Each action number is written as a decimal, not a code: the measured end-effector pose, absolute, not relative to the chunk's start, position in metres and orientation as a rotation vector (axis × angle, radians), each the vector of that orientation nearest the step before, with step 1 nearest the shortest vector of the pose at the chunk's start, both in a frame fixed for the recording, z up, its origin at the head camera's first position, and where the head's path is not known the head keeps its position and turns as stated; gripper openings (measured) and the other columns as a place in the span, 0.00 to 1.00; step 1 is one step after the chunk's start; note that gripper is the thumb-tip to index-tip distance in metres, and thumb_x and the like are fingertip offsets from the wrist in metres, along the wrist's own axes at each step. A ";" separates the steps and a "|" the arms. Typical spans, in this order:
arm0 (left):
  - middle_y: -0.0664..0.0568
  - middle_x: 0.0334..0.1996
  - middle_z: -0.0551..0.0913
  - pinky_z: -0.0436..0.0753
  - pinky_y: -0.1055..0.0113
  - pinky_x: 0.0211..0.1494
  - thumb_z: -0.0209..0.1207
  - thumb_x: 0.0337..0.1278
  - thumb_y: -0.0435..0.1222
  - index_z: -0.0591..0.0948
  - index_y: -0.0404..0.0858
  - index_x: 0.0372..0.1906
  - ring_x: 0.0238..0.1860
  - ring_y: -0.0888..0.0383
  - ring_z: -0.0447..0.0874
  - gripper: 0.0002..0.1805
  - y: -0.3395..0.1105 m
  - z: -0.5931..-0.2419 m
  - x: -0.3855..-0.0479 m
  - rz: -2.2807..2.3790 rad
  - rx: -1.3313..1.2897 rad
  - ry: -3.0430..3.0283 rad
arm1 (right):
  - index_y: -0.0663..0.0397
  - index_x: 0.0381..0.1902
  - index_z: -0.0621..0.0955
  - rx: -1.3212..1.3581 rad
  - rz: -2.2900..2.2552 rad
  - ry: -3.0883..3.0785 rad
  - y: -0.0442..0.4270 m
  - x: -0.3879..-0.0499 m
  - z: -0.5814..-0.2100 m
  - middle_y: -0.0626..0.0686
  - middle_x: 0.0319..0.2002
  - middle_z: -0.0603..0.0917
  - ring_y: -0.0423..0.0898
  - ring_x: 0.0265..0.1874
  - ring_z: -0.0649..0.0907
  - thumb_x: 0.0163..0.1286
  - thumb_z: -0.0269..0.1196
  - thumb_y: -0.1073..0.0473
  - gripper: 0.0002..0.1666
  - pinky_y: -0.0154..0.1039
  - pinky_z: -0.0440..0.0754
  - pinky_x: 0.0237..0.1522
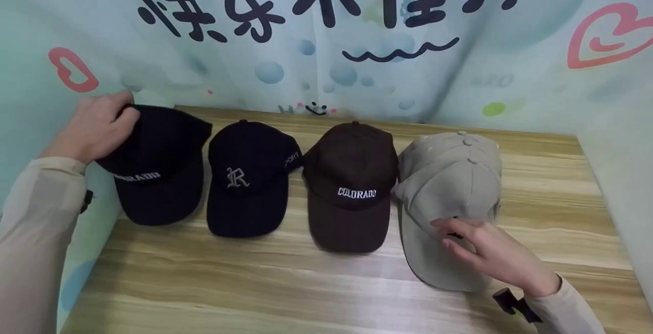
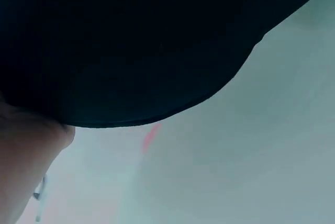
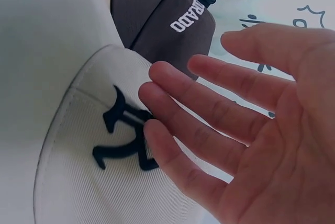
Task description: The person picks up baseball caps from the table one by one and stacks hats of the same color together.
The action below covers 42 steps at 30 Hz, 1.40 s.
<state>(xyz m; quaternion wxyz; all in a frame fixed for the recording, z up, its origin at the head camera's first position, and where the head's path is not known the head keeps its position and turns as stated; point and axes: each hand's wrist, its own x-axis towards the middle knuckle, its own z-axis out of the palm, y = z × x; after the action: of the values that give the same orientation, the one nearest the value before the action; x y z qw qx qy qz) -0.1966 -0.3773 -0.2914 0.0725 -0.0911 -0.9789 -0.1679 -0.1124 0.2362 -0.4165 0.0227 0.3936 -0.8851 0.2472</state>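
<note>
At the left end of a row of caps, my left hand [image 1: 104, 122] grips a black baseball cap [image 1: 163, 145] by the edge of its crown, thumb and fingers curled on it. White lettering on that cap is partly covered. The same dark cap [image 2: 146, 51] fills the upper part of the left wrist view. My right hand [image 1: 490, 250] hovers over the beige cap stack [image 1: 454, 186] at the right end, fingers loosely extended. In the right wrist view its fingertips are close by the dark embroidered letter [image 3: 128, 135]; whether they touch cannot be told.
Between them lie a black cap with an R emblem [image 1: 250, 181] and a dark brown COLORADO cap [image 1: 352, 186], brims toward me. All rest on a wood-grain table [image 1: 255, 293]. A printed cloth backdrop [image 1: 306, 58] stands behind, with pale walls on both sides.
</note>
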 end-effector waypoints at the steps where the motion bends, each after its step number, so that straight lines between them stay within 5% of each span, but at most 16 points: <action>1: 0.49 0.17 0.59 0.58 0.61 0.28 0.37 0.62 0.31 0.65 0.36 0.25 0.21 0.51 0.59 0.11 -0.374 -0.292 -0.195 -0.505 -0.297 -2.934 | 0.57 0.51 0.81 1.221 0.761 -2.732 0.236 -0.112 -0.417 0.49 0.47 0.84 0.43 0.44 0.83 0.63 0.64 0.68 0.18 0.37 0.78 0.45; 7: 0.50 0.18 0.61 0.61 0.61 0.28 0.40 0.63 0.30 0.67 0.37 0.26 0.22 0.51 0.62 0.10 -0.347 -0.295 -0.188 -0.520 -0.414 -2.993 | 0.57 0.51 0.81 1.239 0.740 -2.684 0.232 -0.112 -0.417 0.48 0.46 0.84 0.42 0.44 0.83 0.61 0.65 0.68 0.19 0.28 0.73 0.49; 24: 0.54 0.20 0.61 0.65 0.61 0.31 0.44 0.74 0.34 0.67 0.38 0.33 0.20 0.56 0.61 0.09 -0.260 -0.322 -0.204 -0.776 -0.960 -3.093 | 0.58 0.51 0.81 1.297 0.799 -2.607 0.225 -0.113 -0.425 0.49 0.46 0.84 0.44 0.44 0.83 0.61 0.65 0.70 0.19 0.25 0.70 0.52; 33: 0.47 0.24 0.67 0.67 0.53 0.39 0.42 0.75 0.35 0.64 0.35 0.36 0.33 0.44 0.68 0.09 -0.237 -0.351 -0.226 -0.514 -0.849 -3.205 | 0.58 0.51 0.81 1.280 0.804 -2.601 0.226 -0.114 -0.430 0.48 0.46 0.84 0.44 0.44 0.83 0.60 0.65 0.70 0.19 0.26 0.70 0.51; 42: 0.41 0.35 0.70 0.64 0.47 0.45 0.41 0.75 0.36 0.67 0.33 0.40 0.40 0.41 0.65 0.10 -0.228 -0.379 -0.228 -0.306 -0.702 -3.198 | 0.60 0.50 0.81 1.250 0.792 -2.659 0.224 -0.111 -0.435 0.50 0.45 0.84 0.45 0.44 0.83 0.62 0.64 0.68 0.17 0.42 0.80 0.45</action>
<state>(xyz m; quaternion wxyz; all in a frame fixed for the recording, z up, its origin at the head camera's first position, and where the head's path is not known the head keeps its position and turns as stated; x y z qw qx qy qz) -0.2283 -0.2275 -0.3792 -0.0733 -0.2130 -0.9699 -0.0928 -0.1115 0.2240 -0.4346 0.0493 0.4104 -0.8726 0.2600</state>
